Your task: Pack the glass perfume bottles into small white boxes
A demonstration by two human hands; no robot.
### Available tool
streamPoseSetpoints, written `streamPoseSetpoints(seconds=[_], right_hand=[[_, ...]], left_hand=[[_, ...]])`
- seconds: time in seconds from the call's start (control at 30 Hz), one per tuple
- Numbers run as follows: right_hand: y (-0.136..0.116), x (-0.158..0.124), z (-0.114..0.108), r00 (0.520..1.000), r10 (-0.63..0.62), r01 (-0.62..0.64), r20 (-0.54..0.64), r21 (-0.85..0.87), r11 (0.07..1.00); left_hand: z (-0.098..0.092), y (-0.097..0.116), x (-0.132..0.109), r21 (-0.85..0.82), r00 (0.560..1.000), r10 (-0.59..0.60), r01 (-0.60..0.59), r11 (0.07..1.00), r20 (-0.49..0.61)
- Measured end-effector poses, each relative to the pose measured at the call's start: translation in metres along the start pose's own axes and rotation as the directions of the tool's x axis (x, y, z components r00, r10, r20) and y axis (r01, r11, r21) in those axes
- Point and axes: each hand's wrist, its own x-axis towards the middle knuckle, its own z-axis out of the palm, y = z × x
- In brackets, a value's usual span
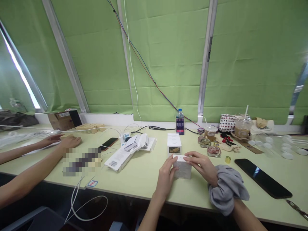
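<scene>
A small white box [182, 171] stands upright on the table in front of me. My left hand [167, 171] is closed round its left side, with the fingers reaching to the top edge. The fingertips of my right hand [201, 163] press on the top and right edge of the same box. A grey fabric scrunchie [227, 189] sits round my right wrist. Just behind stands a row of similar white boxes [174, 141], the nearest with a dark picture on its front.
Left are flattened white cartons [120, 158], a phone [108, 143] and another person's hands [71, 141]. A bottle [180, 123] stands behind the boxes. Right are jars [213, 151], drinks cups [243, 126], clear plastic pieces [286, 147] and a large phone [263, 178]. A white cable loops over the front edge.
</scene>
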Motion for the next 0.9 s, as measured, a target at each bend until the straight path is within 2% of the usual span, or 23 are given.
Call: streamPoseSetpoints(seconds=[0.17,0.3,0.4,0.5,0.6,0.73,0.83,0.9], right_hand=[[0.0,0.0,-0.008,0.995,-0.041,0.048,0.092,-0.074,0.996],[-0.003,-0.003,-0.009,0.994,-0.038,0.063,0.107,-0.243,0.968],[-0.007,-0.004,-0.008,0.995,-0.025,0.052,0.092,-0.305,0.951],[-0.014,-0.002,-0.006,0.997,0.007,0.02,0.073,-0.357,0.934],[-0.023,-0.001,-0.007,0.991,0.101,-0.055,0.092,-0.406,0.912],[-0.036,-0.003,-0.011,0.972,0.198,-0.126,0.125,-0.432,0.893],[-0.037,-0.006,-0.015,0.967,0.215,-0.129,0.139,-0.462,0.877],[-0.03,-0.008,-0.016,0.966,0.205,-0.109,0.157,-0.473,0.874]], left_hand=[[-0.002,0.005,0.002,-0.007,1.0,-0.011,0.011,1.0,-0.006],[-0.003,0.009,0.002,-0.021,1.0,-0.012,0.012,1.0,-0.019],[-0.004,0.009,0.002,-0.032,1.0,-0.017,0.016,0.999,-0.017],[-0.004,0.013,0.0,-0.035,0.999,-0.03,0.03,0.999,-0.011],[-0.002,0.023,-0.007,-0.044,0.999,-0.041,0.041,0.998,-0.004],[0.006,0.038,-0.019,-0.194,0.996,-0.022,0.038,0.98,0.084],[0.011,0.043,-0.023,-0.342,0.982,-0.033,0.096,0.935,0.184],[0.01,0.041,-0.021,-0.375,0.984,-0.087,0.14,0.916,0.155]])
